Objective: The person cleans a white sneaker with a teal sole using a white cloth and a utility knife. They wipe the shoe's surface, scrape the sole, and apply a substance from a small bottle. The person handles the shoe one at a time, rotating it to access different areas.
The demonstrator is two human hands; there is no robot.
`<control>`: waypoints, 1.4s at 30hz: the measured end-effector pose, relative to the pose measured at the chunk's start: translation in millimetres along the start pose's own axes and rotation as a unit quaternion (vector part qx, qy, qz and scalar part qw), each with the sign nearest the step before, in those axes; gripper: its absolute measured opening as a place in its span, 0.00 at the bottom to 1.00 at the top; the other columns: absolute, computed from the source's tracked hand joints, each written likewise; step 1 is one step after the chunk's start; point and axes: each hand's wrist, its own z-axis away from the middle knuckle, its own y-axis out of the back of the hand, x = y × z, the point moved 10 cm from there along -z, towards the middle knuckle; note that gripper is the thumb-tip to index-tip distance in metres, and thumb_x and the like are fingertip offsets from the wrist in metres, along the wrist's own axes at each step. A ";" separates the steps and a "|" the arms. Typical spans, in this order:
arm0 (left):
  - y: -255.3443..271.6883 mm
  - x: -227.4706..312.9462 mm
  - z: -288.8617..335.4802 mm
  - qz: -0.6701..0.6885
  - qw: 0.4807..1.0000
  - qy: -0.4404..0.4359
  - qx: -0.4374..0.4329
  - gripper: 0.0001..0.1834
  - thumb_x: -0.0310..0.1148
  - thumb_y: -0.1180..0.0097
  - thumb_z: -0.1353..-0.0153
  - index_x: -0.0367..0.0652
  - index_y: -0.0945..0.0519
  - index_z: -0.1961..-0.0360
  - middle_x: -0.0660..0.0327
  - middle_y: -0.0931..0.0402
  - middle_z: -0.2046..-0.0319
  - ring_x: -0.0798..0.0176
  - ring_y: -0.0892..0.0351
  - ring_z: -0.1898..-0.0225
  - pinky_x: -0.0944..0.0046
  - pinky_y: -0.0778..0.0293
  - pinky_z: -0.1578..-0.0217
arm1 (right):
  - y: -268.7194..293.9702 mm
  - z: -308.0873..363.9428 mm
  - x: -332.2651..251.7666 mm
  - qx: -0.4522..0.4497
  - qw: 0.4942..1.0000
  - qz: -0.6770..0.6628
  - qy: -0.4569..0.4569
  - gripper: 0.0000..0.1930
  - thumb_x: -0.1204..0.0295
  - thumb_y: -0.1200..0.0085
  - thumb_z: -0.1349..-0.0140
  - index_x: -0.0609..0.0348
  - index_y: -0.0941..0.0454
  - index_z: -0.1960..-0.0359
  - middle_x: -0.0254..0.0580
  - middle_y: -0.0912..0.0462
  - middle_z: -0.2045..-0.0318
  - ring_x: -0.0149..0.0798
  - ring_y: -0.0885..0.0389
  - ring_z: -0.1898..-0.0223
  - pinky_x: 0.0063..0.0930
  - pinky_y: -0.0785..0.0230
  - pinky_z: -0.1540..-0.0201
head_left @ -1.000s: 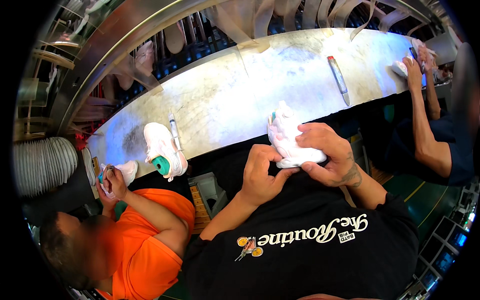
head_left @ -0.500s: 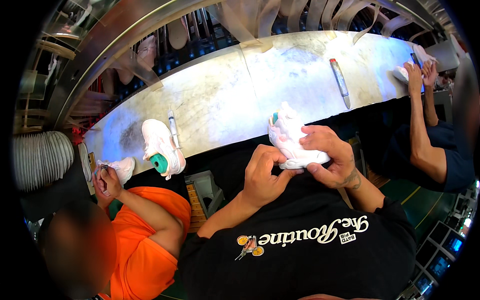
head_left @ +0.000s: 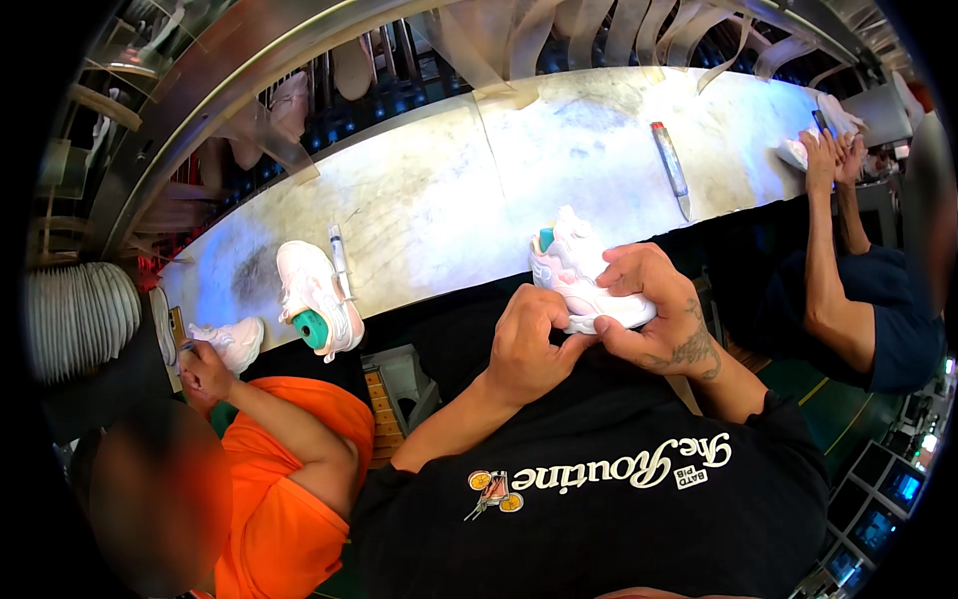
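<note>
A white and pale pink sneaker [head_left: 571, 262] with a green last inside its collar is tilted in front of my chest, just off the table's near edge. My right hand [head_left: 667, 314] wraps round its toe end, thumb low by the sole and fingers over the upper. Against the sole's edge my left hand [head_left: 531, 337] is pinched, thumb and curled fingers together; anything small between them is hidden. Another such sneaker [head_left: 317, 295], also on a green last, rests at the table's near edge to the left. Beside it lies a clear syringe-like tube [head_left: 338, 256].
The pale worktable [head_left: 429, 180] curves across, carrying a grey, red-ended knife-like tool [head_left: 671, 172]. Behind it, clear strips [head_left: 599, 35] hang before a conveyor. Left, an orange-clad person [head_left: 294, 469] handles a shoe; another person [head_left: 833, 290] works right. A ribbed white hose or stack [head_left: 85, 319] stands far left.
The whole view has shifted slightly. My right thumb has slid a little left along the sole, and the sneaker has tilted slightly; both hands stay on it.
</note>
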 end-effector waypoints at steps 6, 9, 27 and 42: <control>-1.2 -1.2 1.5 0.007 0.999 -0.037 0.009 0.29 0.21 0.16 0.56 0.43 0.26 0.59 0.55 0.20 0.64 0.53 0.19 0.65 0.57 0.22 0.65 | -2.2 -4.5 -6.8 -0.017 1.000 0.023 0.010 0.21 0.75 0.25 0.51 0.59 0.24 0.59 0.48 0.14 0.53 0.58 0.15 0.44 0.49 0.21 0.42; 1.1 1.2 -1.1 -0.001 0.997 -0.077 0.004 0.29 0.23 0.16 0.55 0.43 0.25 0.58 0.56 0.20 0.63 0.50 0.19 0.64 0.52 0.22 0.61 | -3.2 -4.2 -8.0 -0.018 0.999 0.029 0.018 0.21 0.75 0.25 0.51 0.59 0.24 0.59 0.47 0.14 0.53 0.58 0.15 0.44 0.49 0.22 0.43; -42.5 -23.6 -20.7 -0.110 0.989 -0.049 -0.079 0.51 0.49 0.14 0.61 0.46 0.18 0.32 0.40 0.31 0.27 0.33 0.27 0.31 0.26 0.31 0.34 | 12.9 3.5 20.3 -0.148 0.955 0.188 -0.176 0.42 0.53 0.23 0.43 0.69 0.24 0.32 0.62 0.17 0.42 0.63 0.17 0.38 0.49 0.24 0.33; -58.6 -7.9 -21.7 -0.182 0.980 -0.051 -0.057 0.47 0.37 0.19 0.59 0.42 0.20 0.33 0.36 0.33 0.31 0.27 0.27 0.34 0.23 0.31 0.36 | 16.7 11.0 35.5 -0.119 0.945 0.266 -0.147 0.41 0.52 0.22 0.45 0.67 0.20 0.35 0.60 0.14 0.44 0.60 0.15 0.41 0.48 0.22 0.35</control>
